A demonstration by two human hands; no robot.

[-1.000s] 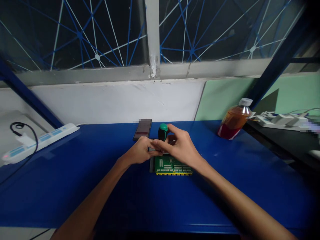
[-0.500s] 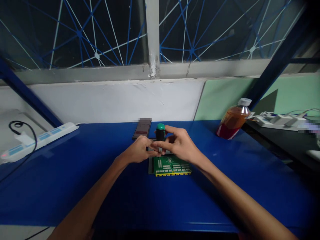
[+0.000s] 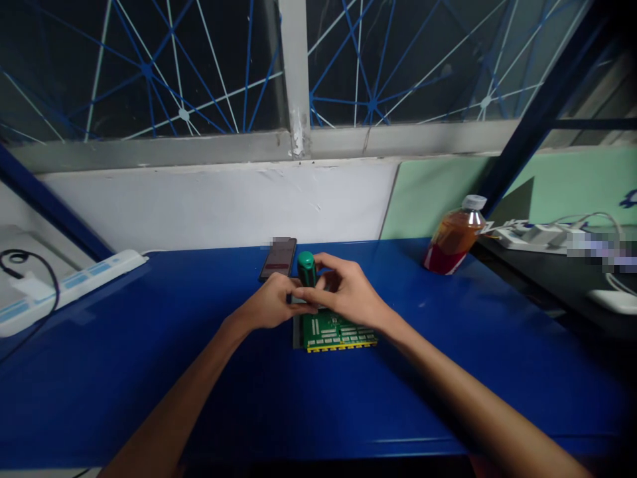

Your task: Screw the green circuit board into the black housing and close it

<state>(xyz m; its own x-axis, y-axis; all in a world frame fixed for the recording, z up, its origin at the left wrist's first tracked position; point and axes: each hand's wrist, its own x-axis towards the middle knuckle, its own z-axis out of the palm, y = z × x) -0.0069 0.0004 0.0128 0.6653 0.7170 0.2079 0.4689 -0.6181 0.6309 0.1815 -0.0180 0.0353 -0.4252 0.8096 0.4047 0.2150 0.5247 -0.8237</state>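
Note:
A screwdriver (image 3: 307, 267) with a green-capped, dark handle stands over a green circuit board (image 3: 333, 332) with a yellow strip along its near edge. The fingers of my right hand (image 3: 351, 292) are curled about the screwdriver, index finger behind the handle and thumb reaching across in front of it. My left hand (image 3: 271, 302) is closed beside it, its fingertips pinched together low by the shaft, meeting my right thumb. What the left fingertips hold is hidden, as is the screwdriver's tip. A grey edge under the board shows at its left.
Behind my hands a phone (image 3: 279, 257) lies on the blue table (image 3: 239, 405). A drink bottle (image 3: 454, 239) stands at the back right. On the left lies a white power strip (image 3: 84, 282) with a black cable. Another power strip (image 3: 542, 238) sits on a dark surface at right.
The screwdriver handle has tipped a little to the left, with its top turned more towards me. Both hands stay around it over the board. The whole view has shifted slightly.

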